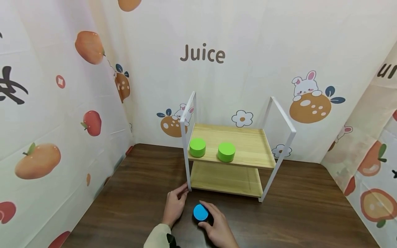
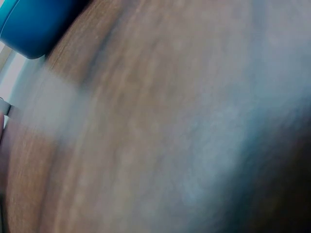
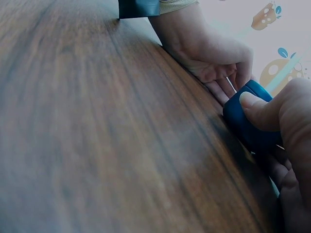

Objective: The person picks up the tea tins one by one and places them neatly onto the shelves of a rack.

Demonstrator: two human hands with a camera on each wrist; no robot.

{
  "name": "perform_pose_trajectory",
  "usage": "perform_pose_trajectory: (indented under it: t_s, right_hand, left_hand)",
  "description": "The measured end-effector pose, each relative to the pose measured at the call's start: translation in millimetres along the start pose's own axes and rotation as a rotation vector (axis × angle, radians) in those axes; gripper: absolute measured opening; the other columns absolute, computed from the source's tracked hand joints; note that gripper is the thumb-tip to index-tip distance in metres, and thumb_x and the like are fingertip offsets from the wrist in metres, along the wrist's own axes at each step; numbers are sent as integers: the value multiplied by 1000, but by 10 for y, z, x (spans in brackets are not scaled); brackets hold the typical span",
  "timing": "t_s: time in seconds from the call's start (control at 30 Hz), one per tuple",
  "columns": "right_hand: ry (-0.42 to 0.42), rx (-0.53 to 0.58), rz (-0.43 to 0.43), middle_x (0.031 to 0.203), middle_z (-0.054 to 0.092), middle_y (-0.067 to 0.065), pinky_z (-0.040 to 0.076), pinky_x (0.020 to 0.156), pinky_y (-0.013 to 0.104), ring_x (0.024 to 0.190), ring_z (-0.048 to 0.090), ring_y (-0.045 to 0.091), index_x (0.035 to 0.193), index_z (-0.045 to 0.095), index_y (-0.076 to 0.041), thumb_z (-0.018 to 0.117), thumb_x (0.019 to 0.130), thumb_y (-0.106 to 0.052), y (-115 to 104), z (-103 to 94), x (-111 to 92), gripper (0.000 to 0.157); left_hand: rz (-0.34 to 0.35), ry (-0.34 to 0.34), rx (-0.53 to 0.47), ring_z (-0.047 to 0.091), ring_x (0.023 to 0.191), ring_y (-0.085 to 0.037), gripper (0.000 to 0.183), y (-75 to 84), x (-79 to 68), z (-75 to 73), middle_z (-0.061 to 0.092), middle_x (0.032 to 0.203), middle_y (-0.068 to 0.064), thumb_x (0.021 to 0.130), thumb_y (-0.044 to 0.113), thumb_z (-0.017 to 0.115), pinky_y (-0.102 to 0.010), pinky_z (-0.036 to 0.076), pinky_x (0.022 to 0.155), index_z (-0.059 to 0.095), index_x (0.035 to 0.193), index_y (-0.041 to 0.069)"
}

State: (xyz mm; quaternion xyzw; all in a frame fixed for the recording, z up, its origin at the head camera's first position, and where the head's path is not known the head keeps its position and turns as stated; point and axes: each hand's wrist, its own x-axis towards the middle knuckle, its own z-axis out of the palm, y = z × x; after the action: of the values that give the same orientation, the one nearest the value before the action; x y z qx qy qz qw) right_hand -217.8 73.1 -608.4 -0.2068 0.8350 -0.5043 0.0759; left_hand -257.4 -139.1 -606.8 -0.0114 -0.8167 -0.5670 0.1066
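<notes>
On the tabletop, my right hand [image 1: 217,225] grips a short blue-topped cylinder [image 1: 200,212] with a darker side, thumb on one side and fingers on the other. The right wrist view shows that thumb pressed on the cylinder [image 3: 245,119]. My left hand [image 1: 175,205] lies low on the table with its fingertips at the foot of the front left leg of a two-tier shelf [image 1: 231,164]. The shelf has wooden boards and a white frame. Two green cylinders [image 1: 197,147] stand on its upper board, near the front edge and toward the left.
The brown wooden table [image 1: 297,213] extends on both sides of the shelf. A white curtain [image 1: 242,79] printed with fruit and rabbits hangs behind it and along both sides. The shelf's lower board [image 1: 226,177] sits just above the tabletop.
</notes>
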Motion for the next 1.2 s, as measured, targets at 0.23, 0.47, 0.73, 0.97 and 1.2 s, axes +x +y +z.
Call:
perform_pose_trajectory:
  t_s: [0.23,0.47,0.73,0.97,1.2]
  right_hand:
    - [-2,-24,-19,148,61,3,53,110,47,137,59,34,157,51,-25,77,96,-26,-6,9,-5,66]
    - [-7,-23,-33,148,61,3,53,110,43,136,60,33,157,51,-25,78,95,-21,-2,29,13,68]
    - [26,-7,-25,145,63,2,53,108,36,134,61,32,155,54,-21,79,94,-22,1,-20,1,65]
    - [84,-56,-26,141,65,4,55,105,41,131,63,31,152,57,-14,82,92,-15,-108,-139,-7,65]
    - [185,-92,-3,142,65,9,53,108,57,134,62,37,148,60,-14,85,86,-4,-204,-348,-4,68]
  left_hand:
    - [3,2,7,73,119,-31,37,-8,-1,-5,74,130,-20,102,-1,61,-46,60,99,67,139,-3]
    - [5,10,19,73,119,-31,37,-18,-4,-23,74,130,-19,102,-2,61,-46,60,98,67,139,-3]
    - [32,14,21,74,116,-32,36,-17,-8,19,75,128,-21,101,-3,61,-41,62,96,68,137,-4]
    - [38,16,8,74,116,-32,37,14,-10,31,75,128,-21,101,-4,60,-39,62,95,68,137,-4]
    - [34,35,5,75,113,-30,37,-22,-10,27,77,124,-18,99,-5,62,-33,62,93,69,135,-3]
